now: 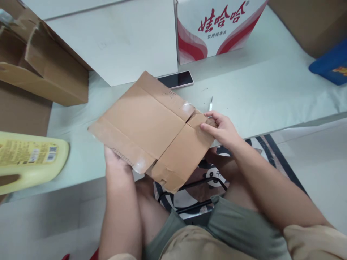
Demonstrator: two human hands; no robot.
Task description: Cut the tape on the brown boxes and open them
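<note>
A flattened brown cardboard box [151, 130] with strips of clear tape is held tilted above the edge of a pale table [271, 94]. My left hand [115, 160] grips its lower left edge from underneath, the fingers hidden behind the cardboard. My right hand [221, 128] pinches the flap at the box's right corner, thumb on top.
A phone [177, 79] lies face up just behind the box. A small white tool [210, 104] lies to its right. A white and red carton [217, 25], a white box [119, 39], open brown boxes [40, 61], a yellow jug [29, 159] and a blue object [330, 66] surround the work area.
</note>
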